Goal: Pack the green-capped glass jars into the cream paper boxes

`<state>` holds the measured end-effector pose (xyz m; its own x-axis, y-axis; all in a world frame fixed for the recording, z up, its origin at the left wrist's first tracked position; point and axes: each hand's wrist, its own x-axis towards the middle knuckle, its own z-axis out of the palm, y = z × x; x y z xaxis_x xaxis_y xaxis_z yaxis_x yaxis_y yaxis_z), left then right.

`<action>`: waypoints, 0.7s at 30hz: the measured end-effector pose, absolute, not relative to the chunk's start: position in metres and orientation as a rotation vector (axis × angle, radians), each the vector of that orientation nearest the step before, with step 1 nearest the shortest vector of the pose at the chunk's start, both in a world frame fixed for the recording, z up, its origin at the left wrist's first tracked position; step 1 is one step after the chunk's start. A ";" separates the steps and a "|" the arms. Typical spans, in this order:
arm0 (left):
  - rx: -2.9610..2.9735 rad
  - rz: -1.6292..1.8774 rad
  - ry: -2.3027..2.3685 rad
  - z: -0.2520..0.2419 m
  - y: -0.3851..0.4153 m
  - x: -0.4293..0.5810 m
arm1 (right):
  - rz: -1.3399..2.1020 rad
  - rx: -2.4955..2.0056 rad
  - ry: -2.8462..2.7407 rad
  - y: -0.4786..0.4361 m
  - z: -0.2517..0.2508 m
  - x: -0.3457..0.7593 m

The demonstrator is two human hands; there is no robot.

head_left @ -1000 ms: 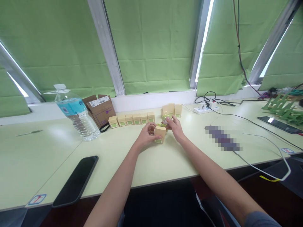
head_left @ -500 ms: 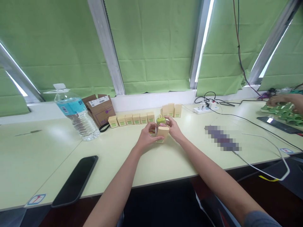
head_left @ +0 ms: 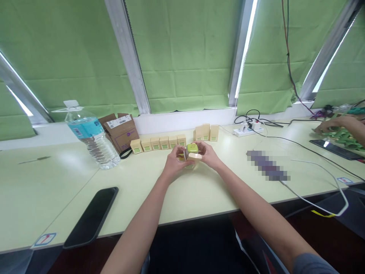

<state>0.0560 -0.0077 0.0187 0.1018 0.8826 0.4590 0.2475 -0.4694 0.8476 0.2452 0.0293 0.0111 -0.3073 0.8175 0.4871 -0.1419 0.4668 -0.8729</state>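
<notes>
Over the middle of the table, my left hand [head_left: 174, 163] is closed round a small beige cardboard box [head_left: 195, 156] with a raised flap on the near side. A small rounded green object [head_left: 192, 148] shows at the box's top, its lower part hidden by the box and fingers. My right hand [head_left: 209, 155] has its fingers curled against the green object and the far right side of the box. Behind my hands, a row of similar small boxes [head_left: 155, 144] with green labels stands along the table.
More beige boxes [head_left: 205, 132] stand at the back. On the left are a water bottle [head_left: 94, 140], an opened brown carton [head_left: 122, 133] and a black phone [head_left: 91, 217]. A power strip [head_left: 247, 130] with cables lies right. Another person's hand [head_left: 332, 125] touches green parts [head_left: 343, 137].
The green object has turned and sits lower against the box. The box flap has tipped, and my hands have shifted slightly left. The other person's hand at the right has moved slightly left.
</notes>
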 end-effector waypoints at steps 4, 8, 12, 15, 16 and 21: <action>1.811 1.394 1.099 0.018 -0.006 0.054 | 1.047 -0.641 -1.666 0.032 0.009 0.248; 1.827 1.400 1.096 0.017 -0.003 0.052 | 1.056 -0.657 -1.707 0.029 0.013 0.250; 1.815 1.393 1.118 0.013 -0.001 0.052 | 1.079 -0.663 -1.745 0.025 0.018 0.252; 1.808 1.392 1.120 0.012 -0.001 0.051 | 1.095 -0.665 -1.740 0.023 0.020 0.251; 1.814 1.387 1.111 0.013 -0.001 0.051 | 1.103 -0.667 -1.735 0.022 0.019 0.251; 1.888 1.345 1.026 0.016 -0.003 0.052 | 1.074 -0.695 -1.707 0.023 0.016 0.249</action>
